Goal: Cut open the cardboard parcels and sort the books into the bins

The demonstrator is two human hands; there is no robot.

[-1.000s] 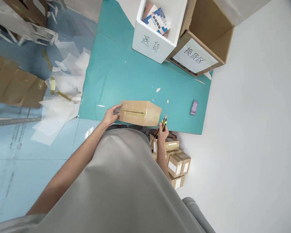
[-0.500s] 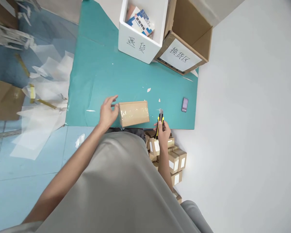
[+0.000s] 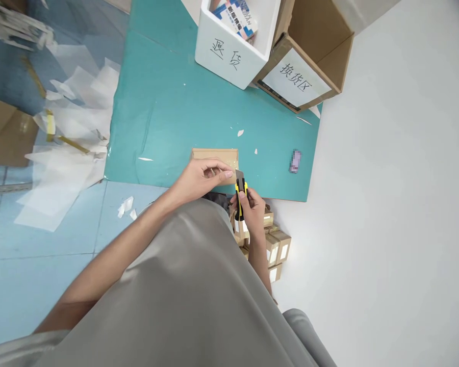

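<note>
My right hand (image 3: 253, 208) is closed around a black and yellow utility knife (image 3: 240, 201), its blade pointing up and away from me. Just left of the blade, my left hand (image 3: 199, 178) hangs over a small taped cardboard box (image 3: 214, 153). Its thumb and fingers are loosely bent and apart, with nothing seen between them, and the fingertips are close to the blade. The hand covers much of the box, which lies near the front edge of the green table (image 3: 168, 117). I cannot tell whether the left hand touches the box.
A white foam bin (image 3: 229, 63) with booklets and an open cardboard box (image 3: 296, 81) stand at the back. A blurred purple item (image 3: 295, 161) lies at the right. Stacked small cartons (image 3: 277, 244) are below the table edge. Paper sheets (image 3: 57, 183) litter the left.
My left hand has moved right, from beside the box to over it, close to the knife. My right hand has brought the knife slightly left. The view has shifted a little.
</note>
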